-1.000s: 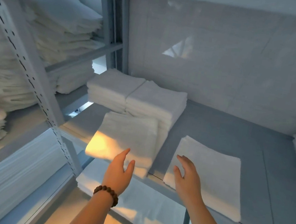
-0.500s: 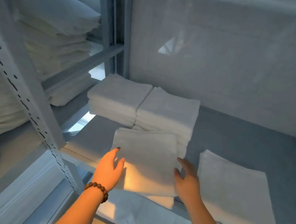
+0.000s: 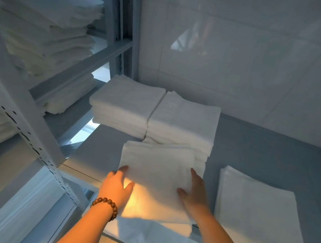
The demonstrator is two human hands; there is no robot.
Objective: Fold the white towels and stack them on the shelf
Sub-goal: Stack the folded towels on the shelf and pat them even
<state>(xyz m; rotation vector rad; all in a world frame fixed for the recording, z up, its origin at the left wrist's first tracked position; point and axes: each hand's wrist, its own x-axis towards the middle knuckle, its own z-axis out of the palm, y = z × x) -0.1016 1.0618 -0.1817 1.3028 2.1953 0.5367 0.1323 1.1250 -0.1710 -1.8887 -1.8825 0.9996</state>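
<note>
The left hand [image 3: 117, 187] and right hand [image 3: 195, 191] press with straight, open fingers against the two sides of the top folded towel [image 3: 155, 174] at the shelf [image 3: 254, 156] front edge, where an uneven push could skew it or slide it off

The grey shelf [image 3: 265, 153] carries a back-left stack [image 3: 125, 103] and a back-right stack [image 3: 184, 120] of towels, touching side by side. A lower pile [image 3: 155, 174] sits just before them, and a flat folded towel [image 3: 255, 218] lies apart at right.

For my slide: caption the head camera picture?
Left hand and right hand touch a folded towel on the shelf.
</note>
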